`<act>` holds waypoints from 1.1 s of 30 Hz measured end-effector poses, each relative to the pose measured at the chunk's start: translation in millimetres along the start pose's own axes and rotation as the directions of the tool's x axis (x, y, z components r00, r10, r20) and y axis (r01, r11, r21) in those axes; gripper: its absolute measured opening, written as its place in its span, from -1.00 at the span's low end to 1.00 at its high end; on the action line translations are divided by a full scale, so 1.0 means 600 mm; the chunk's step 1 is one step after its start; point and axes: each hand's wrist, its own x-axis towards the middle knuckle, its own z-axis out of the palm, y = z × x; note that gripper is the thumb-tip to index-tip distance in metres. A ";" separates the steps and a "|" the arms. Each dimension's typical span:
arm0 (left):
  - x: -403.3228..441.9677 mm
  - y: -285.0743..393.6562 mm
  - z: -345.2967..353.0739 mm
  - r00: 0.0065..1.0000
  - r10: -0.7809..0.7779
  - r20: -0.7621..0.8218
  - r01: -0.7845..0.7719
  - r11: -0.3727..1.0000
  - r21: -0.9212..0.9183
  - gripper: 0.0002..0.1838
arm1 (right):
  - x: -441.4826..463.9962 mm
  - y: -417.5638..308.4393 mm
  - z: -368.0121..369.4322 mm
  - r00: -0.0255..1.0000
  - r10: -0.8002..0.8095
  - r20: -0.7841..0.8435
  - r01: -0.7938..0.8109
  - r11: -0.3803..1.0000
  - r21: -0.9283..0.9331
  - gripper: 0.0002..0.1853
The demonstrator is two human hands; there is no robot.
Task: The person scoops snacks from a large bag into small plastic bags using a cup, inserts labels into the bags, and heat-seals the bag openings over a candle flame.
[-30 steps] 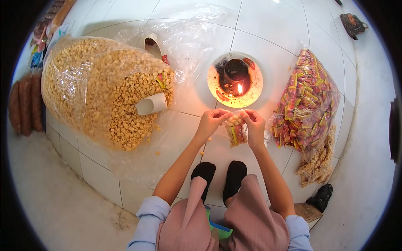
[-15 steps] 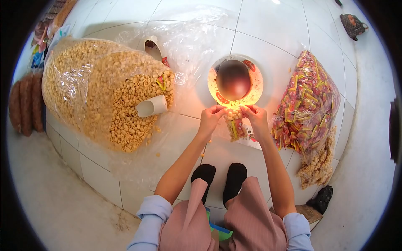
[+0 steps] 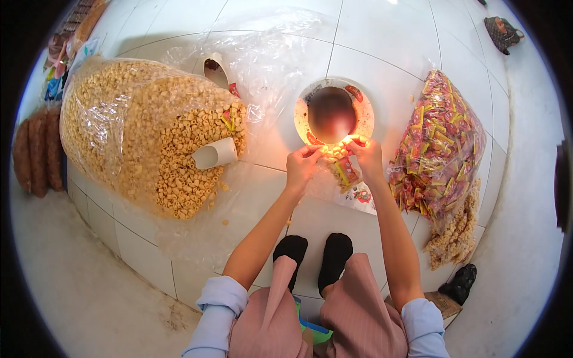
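Note:
A small clear plastic bag of ring-shaped snacks, with a red-and-yellow sachet inside, hangs between my two hands. My left hand pinches its top edge on the left. At the right end of that edge, my right hand pinches with thumb and finger. The edge lies against a bright orange glow, which looks like a flame, at the near rim of a round whitish dish with red marks. A dark reddish round shape in the dish's middle is blurred. Glare hides the exact contact at the bag's edge.
On the left lies a large open bag of snacks with a white scoop in it. Another scoop rests behind. A bag of red-and-yellow sachets stands right. A printed sheet lies below my hands.
My right hand has moved slightly up, toward the dish. The small bag has tilted, its lower end swinging right, and more of the printed sheet shows. My left hand has barely moved.

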 end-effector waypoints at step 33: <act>0.039 0.003 0.031 0.998 0.032 -0.051 -0.025 0.992 0.123 -0.82 | 0.026 0.008 -0.022 0.994 0.017 -0.107 -0.021 0.999 -0.035 -0.84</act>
